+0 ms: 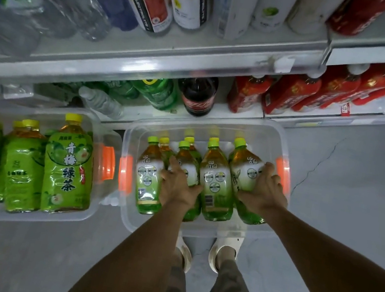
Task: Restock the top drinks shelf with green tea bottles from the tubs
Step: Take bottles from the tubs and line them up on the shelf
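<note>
Green tea bottles (215, 183) stood upright in right-hand clear tub (274, 139) on floor | rightmost bottle (245, 172) gripped by right hand (264, 189) | neighbouring bottle (189, 168) clasped by left hand (176, 184) | second tub (21, 218) seen alongside

Green tea bottles (216, 185) with white-green labels stand upright in the right clear tub (214, 130); greener-labelled bottles (68, 166) fill the left tub (21, 218).

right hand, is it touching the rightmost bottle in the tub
Touching. The head view shows the right hand with fingers wrapped around the rightmost green tea bottle in the right tub.
</note>
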